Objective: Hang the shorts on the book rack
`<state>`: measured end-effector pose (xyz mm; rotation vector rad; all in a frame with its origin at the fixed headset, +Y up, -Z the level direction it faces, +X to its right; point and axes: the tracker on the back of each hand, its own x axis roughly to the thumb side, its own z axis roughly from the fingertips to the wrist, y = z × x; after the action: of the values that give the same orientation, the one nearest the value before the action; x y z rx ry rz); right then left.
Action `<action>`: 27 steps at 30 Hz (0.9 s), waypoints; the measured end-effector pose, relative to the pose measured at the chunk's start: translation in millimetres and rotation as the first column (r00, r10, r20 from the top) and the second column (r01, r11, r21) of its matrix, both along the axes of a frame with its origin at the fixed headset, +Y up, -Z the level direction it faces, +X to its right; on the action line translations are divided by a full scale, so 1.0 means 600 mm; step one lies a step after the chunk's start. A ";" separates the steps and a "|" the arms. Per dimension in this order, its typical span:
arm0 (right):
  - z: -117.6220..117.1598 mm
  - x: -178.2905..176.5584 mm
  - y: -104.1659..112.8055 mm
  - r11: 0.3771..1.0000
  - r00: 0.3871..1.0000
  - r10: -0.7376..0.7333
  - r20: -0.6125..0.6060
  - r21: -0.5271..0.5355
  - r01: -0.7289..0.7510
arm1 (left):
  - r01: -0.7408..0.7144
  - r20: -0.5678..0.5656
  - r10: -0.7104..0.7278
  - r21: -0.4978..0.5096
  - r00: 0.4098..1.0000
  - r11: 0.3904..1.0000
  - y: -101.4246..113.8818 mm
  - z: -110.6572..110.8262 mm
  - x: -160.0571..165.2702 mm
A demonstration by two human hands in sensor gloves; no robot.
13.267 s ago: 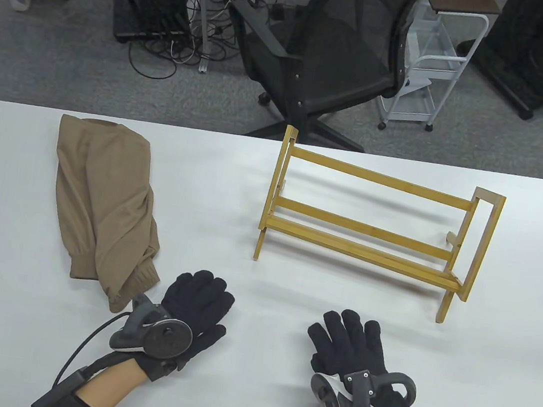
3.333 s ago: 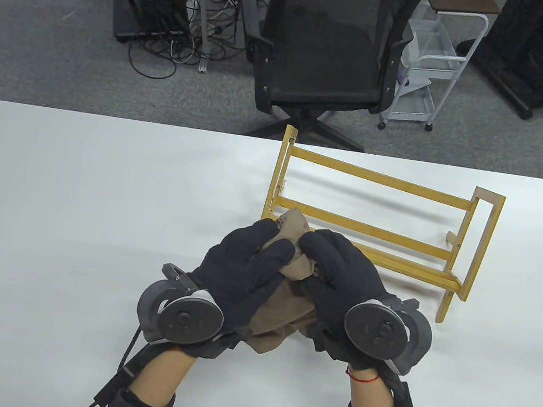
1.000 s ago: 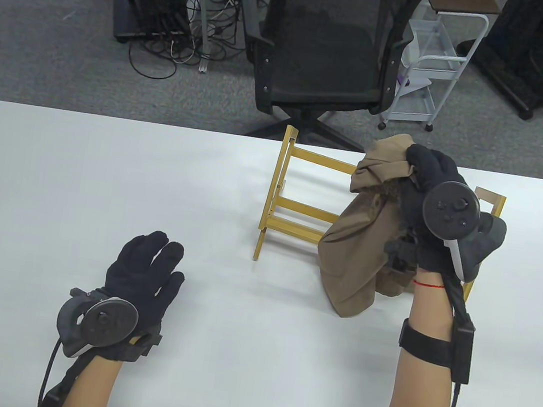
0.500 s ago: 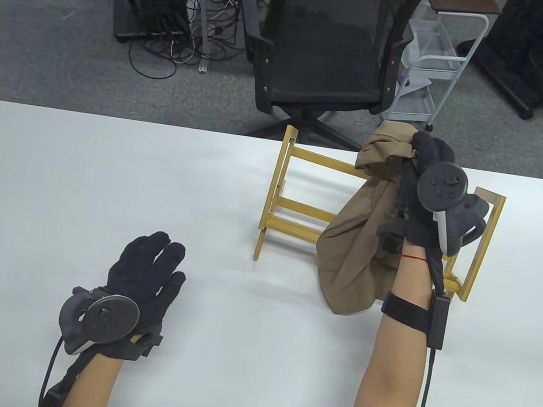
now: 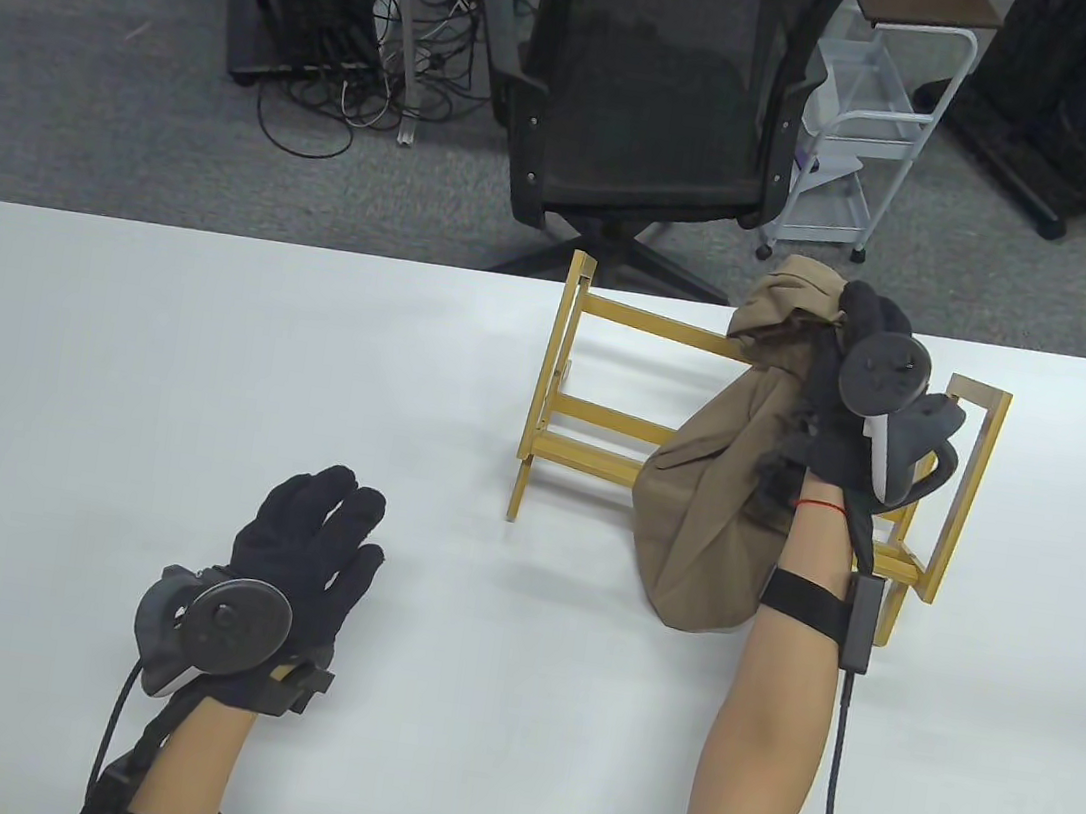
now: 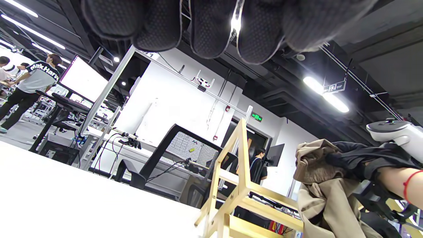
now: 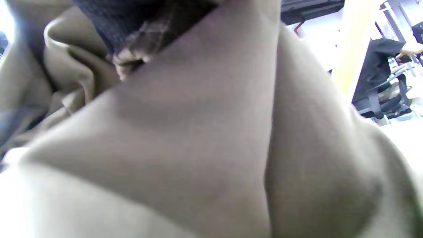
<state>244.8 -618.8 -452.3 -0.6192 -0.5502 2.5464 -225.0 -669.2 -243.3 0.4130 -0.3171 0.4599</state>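
Note:
The tan shorts hang bunched from my right hand, which grips their top above the top rail of the bamboo book rack. The shorts drape down over the rack's right half, and their lower end reaches the table in front of it. In the left wrist view the shorts and rack show at the right. The right wrist view is filled with shorts cloth. My left hand rests flat and empty on the table at the front left.
The white table spreads left of the rack. Behind its far edge stand a black office chair, a white trolley and equipment racks with cables.
My right hand has carried the shorts a little farther back and lower over the rack's top rail. My left hand has slid slightly right and forward on the table.

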 end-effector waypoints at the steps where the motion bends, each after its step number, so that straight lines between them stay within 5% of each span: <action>1: -0.002 0.002 -0.005 1.000 1.000 -0.004 0.004 -0.009 0.005 | 0.002 0.003 -0.002 -0.002 1.000 1.000 -0.001 0.000 0.001; 13: -0.025 0.012 -0.060 0.992 0.996 -0.078 0.045 -0.098 0.082 | 0.001 0.025 -0.001 -0.010 1.000 1.000 -0.004 -0.001 0.008; 27: -0.030 0.030 -0.071 0.966 0.959 -0.222 0.176 -0.097 0.241 | -0.012 0.032 0.013 -0.037 0.999 0.999 -0.006 -0.003 0.008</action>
<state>262.8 -661.6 -470.5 -0.8877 -0.3593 2.3311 -220.1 -672.9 -245.3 0.3721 -0.3373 0.4848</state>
